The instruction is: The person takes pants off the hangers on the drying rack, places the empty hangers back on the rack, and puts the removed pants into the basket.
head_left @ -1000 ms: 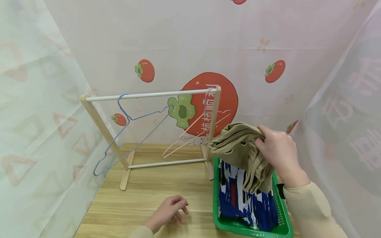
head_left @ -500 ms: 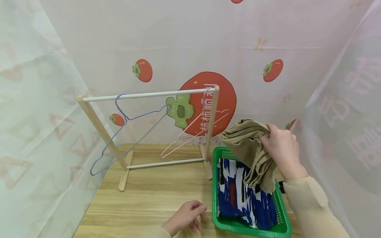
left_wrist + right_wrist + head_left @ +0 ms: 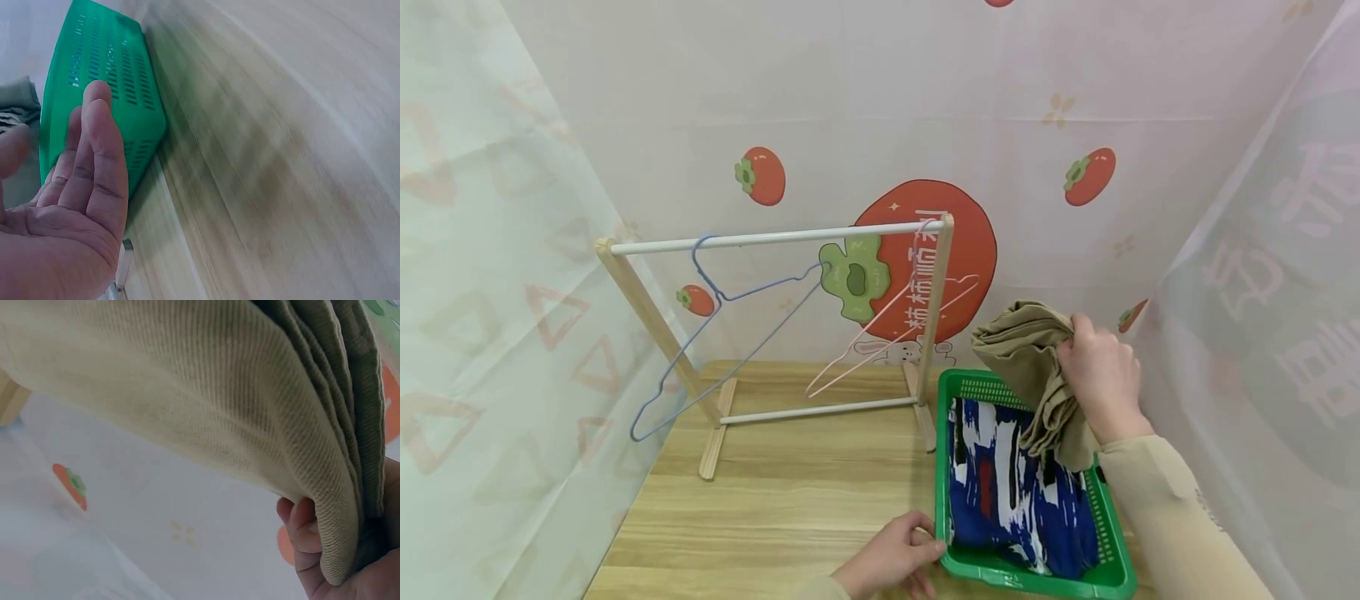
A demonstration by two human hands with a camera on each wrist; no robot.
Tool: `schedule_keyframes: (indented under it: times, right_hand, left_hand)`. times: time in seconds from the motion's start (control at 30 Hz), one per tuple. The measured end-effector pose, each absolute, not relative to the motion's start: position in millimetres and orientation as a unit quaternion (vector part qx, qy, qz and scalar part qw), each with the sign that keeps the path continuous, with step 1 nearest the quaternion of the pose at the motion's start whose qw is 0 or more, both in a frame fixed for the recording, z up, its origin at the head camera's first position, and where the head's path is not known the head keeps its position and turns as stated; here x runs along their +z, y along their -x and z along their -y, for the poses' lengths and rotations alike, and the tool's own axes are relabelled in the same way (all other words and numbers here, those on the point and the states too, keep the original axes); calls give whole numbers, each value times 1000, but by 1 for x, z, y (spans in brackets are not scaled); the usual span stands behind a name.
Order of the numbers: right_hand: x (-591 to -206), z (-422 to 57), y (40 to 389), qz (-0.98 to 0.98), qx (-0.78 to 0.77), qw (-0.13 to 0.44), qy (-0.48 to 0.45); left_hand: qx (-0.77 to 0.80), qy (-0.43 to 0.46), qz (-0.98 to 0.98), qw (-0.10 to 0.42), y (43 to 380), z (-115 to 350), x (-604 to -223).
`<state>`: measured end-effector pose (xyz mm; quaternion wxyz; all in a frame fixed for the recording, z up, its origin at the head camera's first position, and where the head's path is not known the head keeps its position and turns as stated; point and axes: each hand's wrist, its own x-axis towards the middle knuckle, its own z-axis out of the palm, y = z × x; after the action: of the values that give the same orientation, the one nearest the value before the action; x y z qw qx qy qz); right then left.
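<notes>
My right hand (image 3: 1101, 371) grips a folded khaki garment (image 3: 1026, 337) by its edge and holds it above the back right of the green basket (image 3: 951, 575). In the right wrist view, the fingers curl round the folded layers of this garment (image 3: 187, 394); its lower end hangs down. A blue, white and black patterned garment (image 3: 992, 500) lies in the basket. At the basket's front left corner is my left hand (image 3: 895, 554). In the left wrist view, the left hand's fingers (image 3: 103, 169) are extended alongside the basket's perforated wall (image 3: 125, 81); whether they touch is unclear.
Left of the basket stands a wooden rack with a white top rail (image 3: 775, 239). A blue hanger (image 3: 767, 287) and a pink hanger (image 3: 857, 342) hang from it. The wooden tabletop (image 3: 790, 508) extends in front; printed sheets (image 3: 865, 100) enclose the back and sides.
My left hand has moved right across the table to the basket's front left corner. My right hand has shifted slightly right with the khaki garment, uncovering more of the basket's back.
</notes>
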<state>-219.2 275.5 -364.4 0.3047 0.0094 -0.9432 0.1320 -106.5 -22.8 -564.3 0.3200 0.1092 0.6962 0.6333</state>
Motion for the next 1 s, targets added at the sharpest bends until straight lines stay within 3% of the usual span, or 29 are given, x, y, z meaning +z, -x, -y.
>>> schedule_keyframes:
  times: [0.27,0.57,1.0]
  right_hand:
    - [-406,-265,221,944,103,307,-69]
    - [-427,-247,213,945,65,297,-125]
    - [-418,-231,203,978,17,154,-141]
  left_hand:
    - [670,-88,-657,334,105,16,-565]
    - [670,-75,-654,344,106,15,-565]
    - [678,-74,-647,342,106,14,-565]
